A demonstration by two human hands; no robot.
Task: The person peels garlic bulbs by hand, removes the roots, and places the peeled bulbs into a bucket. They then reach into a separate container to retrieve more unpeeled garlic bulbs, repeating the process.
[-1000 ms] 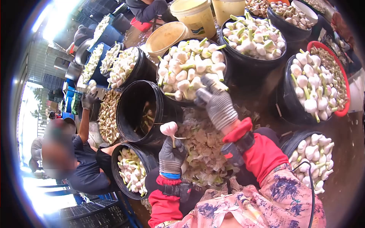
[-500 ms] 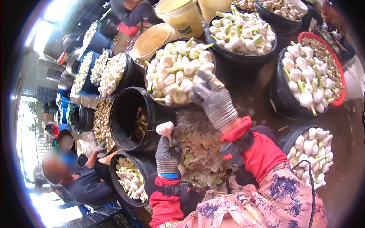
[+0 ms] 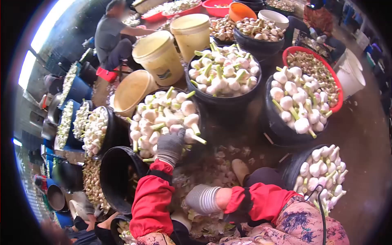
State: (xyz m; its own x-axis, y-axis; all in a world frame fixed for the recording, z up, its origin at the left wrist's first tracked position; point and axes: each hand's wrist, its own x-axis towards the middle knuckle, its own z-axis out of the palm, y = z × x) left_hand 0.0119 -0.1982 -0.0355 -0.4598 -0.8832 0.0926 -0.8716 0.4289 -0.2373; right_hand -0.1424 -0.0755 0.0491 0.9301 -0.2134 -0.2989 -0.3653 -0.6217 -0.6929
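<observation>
My left hand (image 3: 170,147), in a grey glove, reaches onto the near edge of the heap of garlic bulbs (image 3: 153,116) in the black bucket in front of me. Its fingers touch bulbs there, but whether they grip one is hidden. Lower and to the right, my right hand (image 3: 203,199), in a grey striped glove, hangs over the pile of peeled skins (image 3: 212,173). The fingers of this hand point down and away, out of sight. An empty black bucket rim (image 3: 107,163) stands left of my left sleeve.
More black buckets of garlic stand ahead (image 3: 224,71), at the right (image 3: 300,100) and near my right elbow (image 3: 322,171). Yellowish buckets (image 3: 159,57) and a red basin (image 3: 338,87) lie farther off. A person (image 3: 110,36) sits at the upper left; other people are at the edges.
My left hand has moved up to the garlic heap, where a bulb was held upright before. My right hand has left the heap and come down over the skins. The view has shifted.
</observation>
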